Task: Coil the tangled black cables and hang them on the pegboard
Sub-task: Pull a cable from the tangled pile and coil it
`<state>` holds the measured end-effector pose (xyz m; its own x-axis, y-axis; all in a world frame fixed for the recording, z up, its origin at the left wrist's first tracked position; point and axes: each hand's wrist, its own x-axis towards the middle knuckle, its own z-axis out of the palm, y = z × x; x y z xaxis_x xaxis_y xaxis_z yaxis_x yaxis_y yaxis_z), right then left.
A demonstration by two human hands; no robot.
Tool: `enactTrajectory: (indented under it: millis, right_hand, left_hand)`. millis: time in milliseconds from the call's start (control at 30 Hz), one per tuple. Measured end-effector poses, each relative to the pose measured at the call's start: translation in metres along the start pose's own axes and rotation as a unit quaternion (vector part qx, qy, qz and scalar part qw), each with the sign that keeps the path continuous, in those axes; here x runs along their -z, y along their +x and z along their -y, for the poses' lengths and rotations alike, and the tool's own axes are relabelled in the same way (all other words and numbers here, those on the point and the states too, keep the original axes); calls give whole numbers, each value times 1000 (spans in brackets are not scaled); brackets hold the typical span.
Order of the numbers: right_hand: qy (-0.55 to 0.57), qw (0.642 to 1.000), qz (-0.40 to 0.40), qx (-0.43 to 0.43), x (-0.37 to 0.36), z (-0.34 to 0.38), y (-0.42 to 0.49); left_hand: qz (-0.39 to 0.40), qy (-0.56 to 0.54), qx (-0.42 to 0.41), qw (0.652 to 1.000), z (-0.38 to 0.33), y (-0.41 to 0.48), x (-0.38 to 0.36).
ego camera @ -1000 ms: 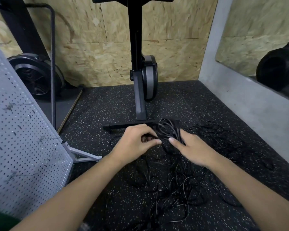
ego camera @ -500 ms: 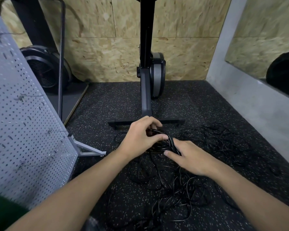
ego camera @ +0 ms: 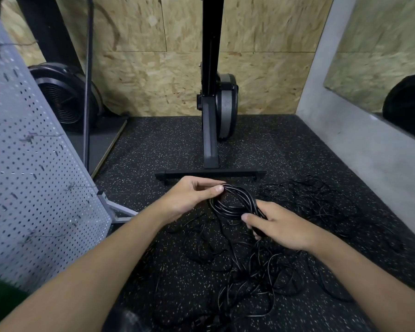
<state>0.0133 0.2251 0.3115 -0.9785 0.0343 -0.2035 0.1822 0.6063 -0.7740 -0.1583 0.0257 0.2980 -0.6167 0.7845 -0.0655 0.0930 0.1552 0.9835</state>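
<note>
- Head view: the left hand (ego camera: 192, 200) pinches the top of a small black cable coil (ego camera: 233, 202). The right hand (ego camera: 280, 226) grips its lower edge, above tangled cables (ego camera: 249, 271) on the floor.
- Coiling looks part done. The next move probably calls for drawing loose cable into loops. The pegboard (ego camera: 34, 188) stands at left.

Glossy black cables (ego camera: 235, 204); speckled rubber floor (ego camera: 177, 149).

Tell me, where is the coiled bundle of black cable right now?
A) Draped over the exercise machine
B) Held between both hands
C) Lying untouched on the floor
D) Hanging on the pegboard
B: the left hand pinches the top of the coil while the right hand grips its lower side, above the loose cables on the floor.
</note>
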Motion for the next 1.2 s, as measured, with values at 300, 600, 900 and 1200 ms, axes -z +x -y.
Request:
enactTrajectory:
  millis: [300,600,900,1200]
  right_hand:
    - [-121,992,-22,-22,-1,5,1]
    - [-127,982,-142,-8,1,0,5]
    - [-79,990,-115,7,-14,6,13]
    - [6,996,-84,-5,-19,-7,20]
  left_hand:
    - [-133,258,-106,951,-7,4,-22]
    - [-55,58,10,997,-8,-3,-35]
    - [-154,-177,77,969,-23,2,-39]
    - [-144,-197,110,964,-21,4,-40]
